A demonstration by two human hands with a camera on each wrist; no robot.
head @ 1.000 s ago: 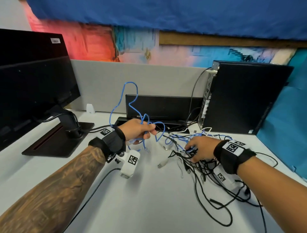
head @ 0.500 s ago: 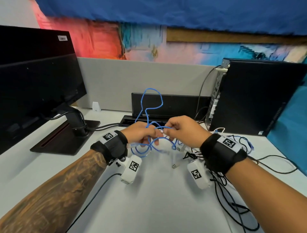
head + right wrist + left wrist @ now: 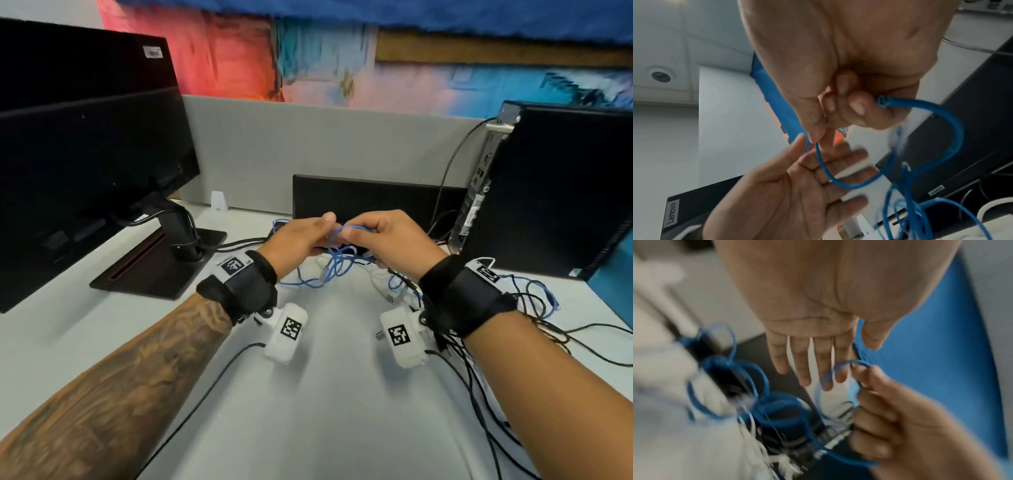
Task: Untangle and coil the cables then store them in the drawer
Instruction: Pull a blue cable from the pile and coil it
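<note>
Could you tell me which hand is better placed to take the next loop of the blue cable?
Left, probably. The left hand is open, fingers straight, beside the loop; the right hand already pinches the blue cable.

left hand (image 3: 301, 241): fingers straight, palm open | right hand (image 3: 387, 240): fingers curled, thumb pinching | hands close together
</note>
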